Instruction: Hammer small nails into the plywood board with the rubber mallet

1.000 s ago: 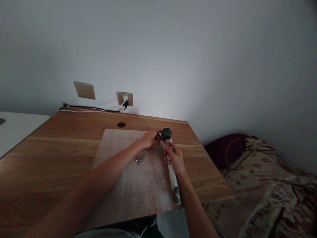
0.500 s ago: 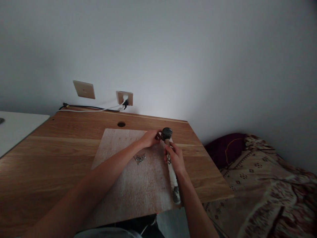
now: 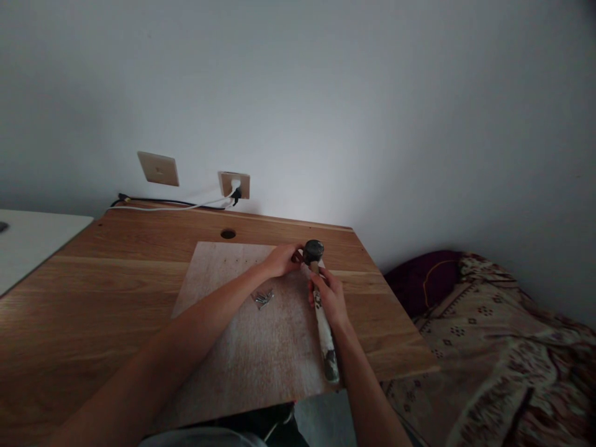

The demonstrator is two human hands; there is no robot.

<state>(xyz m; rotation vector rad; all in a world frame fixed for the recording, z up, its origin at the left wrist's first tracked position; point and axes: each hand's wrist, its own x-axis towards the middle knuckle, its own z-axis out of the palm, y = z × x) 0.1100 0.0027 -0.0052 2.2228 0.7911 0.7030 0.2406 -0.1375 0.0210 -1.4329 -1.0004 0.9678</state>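
Observation:
My right hand (image 3: 328,296) is wrapped round the pale handle of a hammer (image 3: 324,330) close under its dark round head (image 3: 313,251), which sits low over the far right corner of a thin plywood board (image 3: 261,347). My left hand (image 3: 280,259) rests on the board just left of the hammer head, its fingers pinched together at something too small to make out. A small heap of several nails (image 3: 262,298) lies on the board beneath my left wrist. A row of tiny dark dots runs along the board's far edge.
The board lies on a wooden desk (image 3: 93,292) with a round cable hole (image 3: 228,234). Cables (image 3: 162,203) run along the wall to a socket (image 3: 234,184). A white table (image 3: 28,239) adjoins on the left. A bed with a patterned blanket (image 3: 493,347) stands right.

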